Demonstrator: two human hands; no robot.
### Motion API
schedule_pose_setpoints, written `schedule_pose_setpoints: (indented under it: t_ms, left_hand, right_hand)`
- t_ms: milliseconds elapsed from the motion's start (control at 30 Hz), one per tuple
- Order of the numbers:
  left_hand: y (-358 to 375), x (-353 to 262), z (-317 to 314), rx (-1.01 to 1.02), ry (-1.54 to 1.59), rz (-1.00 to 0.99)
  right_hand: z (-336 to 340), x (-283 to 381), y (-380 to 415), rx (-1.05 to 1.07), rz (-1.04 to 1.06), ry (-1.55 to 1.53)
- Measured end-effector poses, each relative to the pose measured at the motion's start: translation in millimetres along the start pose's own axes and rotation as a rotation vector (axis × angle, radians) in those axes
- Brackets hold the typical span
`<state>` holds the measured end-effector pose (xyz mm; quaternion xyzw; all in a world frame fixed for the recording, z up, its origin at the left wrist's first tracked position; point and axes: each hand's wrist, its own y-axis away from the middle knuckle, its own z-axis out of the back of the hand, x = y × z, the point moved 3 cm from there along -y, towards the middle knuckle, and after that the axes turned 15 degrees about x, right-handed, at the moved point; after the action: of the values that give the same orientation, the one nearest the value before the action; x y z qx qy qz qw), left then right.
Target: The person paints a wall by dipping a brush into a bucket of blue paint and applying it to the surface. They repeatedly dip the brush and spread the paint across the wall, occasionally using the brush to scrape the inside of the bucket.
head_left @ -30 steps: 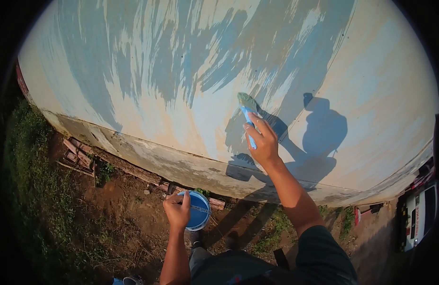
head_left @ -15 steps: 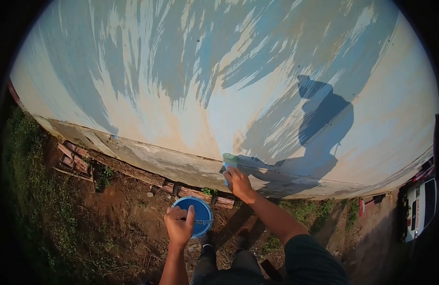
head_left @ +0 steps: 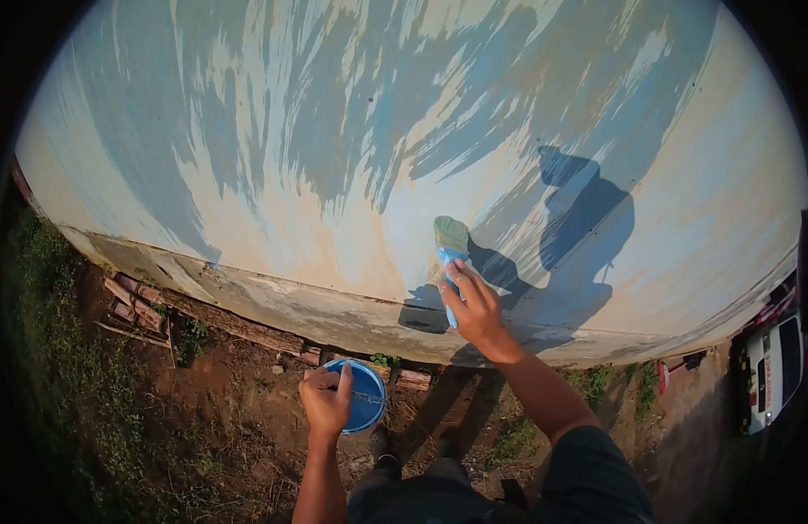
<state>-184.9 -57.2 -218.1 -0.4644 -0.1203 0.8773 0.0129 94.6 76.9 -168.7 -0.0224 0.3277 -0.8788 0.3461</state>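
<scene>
A paintbrush [head_left: 451,236] with a light blue handle is in my right hand [head_left: 477,307], its bristles up against the wall [head_left: 395,236]. Grey-blue paint streaks cover much of the upper wall, while paler patches show lower down. My left hand [head_left: 327,398] is closed around the handle of a blue bucket [head_left: 370,376], which hangs below the wall's base. My shadow falls on the wall to the right of the brush.
Cut logs [head_left: 234,325] lie along the foot of the wall, with more wood [head_left: 135,301] stacked at left. Grass and weeds [head_left: 68,393] grow at the left. A white vehicle [head_left: 775,375] stands at far right. My feet are on bare soil.
My right hand has moved the brush up and to the right, from the wall's lower ledge onto its pale surface. My left hand still holds the bucket, shifted slightly left.
</scene>
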Motion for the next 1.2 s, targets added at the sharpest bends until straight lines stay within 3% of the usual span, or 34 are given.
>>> schedule_pose_setpoints:
  t_ms: [133, 333, 400, 533, 733, 900, 1067, 1167, 1200]
  left_hand:
    - [-5, 2, -2, 0.035, 0.051, 0.016]
    - [-5, -1, 3, 0.051, 0.017, -0.011]
    - [-8, -3, 3, 0.01, 0.051, -0.053]
    - [-14, 2, 11, 0.037, 0.054, -0.078]
    - [-15, 6, 25, -0.006, 0.12, -0.059]
    - [-17, -9, 32, -0.062, 0.165, -0.137]
    - [-18, -11, 31, -0.047, 0.189, -0.147]
    - [-17, -10, 28, -0.058, 0.235, -0.156]
    - [-16, -8, 26, -0.054, 0.237, -0.151]
  right_hand:
    - [-73, 21, 44, 0.098, 0.052, 0.06]
    - [-143, 56, 79, 0.292, -0.029, -0.007]
    - [-153, 48, 78, 0.672, -0.182, -0.331]
    - [-99, 19, 40, 0.576, -0.114, -0.324]
    - [64, -21, -35, -0.017, -0.069, -0.062]
    - [129, -37, -55, -0.202, -0.116, 0.149]
    - [23, -11, 0, 0.037, -0.033, 0.225]
    - [-29, 9, 30, 0.141, -0.014, 0.177]
    - [-35, 13, 31, 0.289, -0.049, 0.024]
